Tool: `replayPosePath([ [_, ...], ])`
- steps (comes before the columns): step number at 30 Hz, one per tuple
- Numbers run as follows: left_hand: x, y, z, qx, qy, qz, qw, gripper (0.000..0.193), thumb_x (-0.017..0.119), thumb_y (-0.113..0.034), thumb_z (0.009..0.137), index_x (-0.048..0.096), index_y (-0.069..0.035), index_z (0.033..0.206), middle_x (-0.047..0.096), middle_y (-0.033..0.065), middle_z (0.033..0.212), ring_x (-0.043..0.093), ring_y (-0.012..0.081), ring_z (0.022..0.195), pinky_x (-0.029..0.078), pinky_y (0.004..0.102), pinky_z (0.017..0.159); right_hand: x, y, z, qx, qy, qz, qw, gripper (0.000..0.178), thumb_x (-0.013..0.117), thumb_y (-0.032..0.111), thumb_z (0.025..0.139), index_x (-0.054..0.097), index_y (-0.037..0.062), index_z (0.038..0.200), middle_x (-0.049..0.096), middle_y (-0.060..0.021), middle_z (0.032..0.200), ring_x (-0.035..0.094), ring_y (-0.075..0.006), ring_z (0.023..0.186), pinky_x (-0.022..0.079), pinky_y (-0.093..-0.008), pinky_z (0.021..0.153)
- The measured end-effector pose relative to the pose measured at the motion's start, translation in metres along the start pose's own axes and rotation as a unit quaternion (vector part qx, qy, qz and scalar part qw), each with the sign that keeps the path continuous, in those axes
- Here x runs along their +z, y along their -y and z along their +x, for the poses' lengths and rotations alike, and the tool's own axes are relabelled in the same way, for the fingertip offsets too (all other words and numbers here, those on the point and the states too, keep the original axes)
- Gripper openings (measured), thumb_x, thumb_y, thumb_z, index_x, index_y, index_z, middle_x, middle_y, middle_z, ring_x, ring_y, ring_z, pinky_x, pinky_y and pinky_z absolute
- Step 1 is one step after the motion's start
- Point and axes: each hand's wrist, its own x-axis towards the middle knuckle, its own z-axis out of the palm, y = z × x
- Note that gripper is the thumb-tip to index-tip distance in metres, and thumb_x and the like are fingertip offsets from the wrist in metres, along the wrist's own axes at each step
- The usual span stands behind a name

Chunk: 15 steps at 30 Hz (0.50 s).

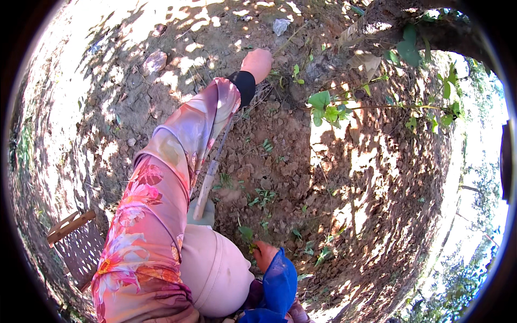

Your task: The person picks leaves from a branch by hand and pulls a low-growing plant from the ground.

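Observation:
My left arm, in a flowered sleeve with a black cuff, stretches forward over the soil. At its end my left hand (257,64) is closed in a fist near dry stems, its fingers mostly hidden. A thin twig (290,41) slants away just beyond it. By the lower edge, my right hand (265,255) comes out of a blue sleeve, fingers curled at a small leafy plant (246,233). Between the arms bulges a rounded pale pink shape (218,269), apparently a clothed knee. A tool with a wooden handle (206,191) and thin metal shaft lies partly under my left forearm.
Reddish, cloddy soil (269,161) spreads around with small weeds (263,198). A leafy branch (328,110) reaches in from the right, below a thick trunk (431,35). A brown perforated basket-like thing (81,247) stands at lower left. Crumpled pale litter (280,26) lies ahead.

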Motion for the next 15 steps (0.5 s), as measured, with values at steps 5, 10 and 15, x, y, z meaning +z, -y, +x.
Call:
replayPosePath([
  [5,-0.004,0.013,-0.033,0.032,0.048,0.026,0.998,0.025,0.059,-0.022,0.086,0.068,0.0,0.081,0.066,0.0207,0.082,0.065,0.0374,0.08,0.053,0.0445,0.071,0.0,-0.001,0.001,-0.019,-0.024,0.013,0.999,0.024,0.059,0.015,0.082,0.061,0.006,0.104,0.065,-0.021,0.085,0.063,-0.0383,0.078,0.05,-0.0458,0.067],
  [10,-0.001,0.005,-0.052,0.066,0.116,0.044,0.99,0.023,0.059,-0.021,0.085,0.068,-0.001,0.083,0.067,0.0193,0.085,0.066,0.0355,0.081,0.053,0.043,0.07,0.007,-0.002,0.004,0.001,0.004,-0.02,1.0,0.021,0.059,0.015,0.081,0.061,0.0051,0.1,0.064,-0.0223,0.084,0.063,-0.0391,0.078,0.049,-0.0473,0.067],
  [15,0.004,-0.011,-0.061,0.065,0.16,0.068,0.983,0.017,0.059,-0.014,0.079,0.068,0.0,0.083,0.067,0.0184,0.085,0.066,0.0358,0.083,0.054,0.0434,0.07,0.001,0.005,0.002,0.007,-0.014,-0.004,1.0,0.022,0.059,0.015,0.081,0.06,0.0046,0.1,0.064,-0.023,0.086,0.062,-0.0398,0.081,0.049,-0.0477,0.068],
])
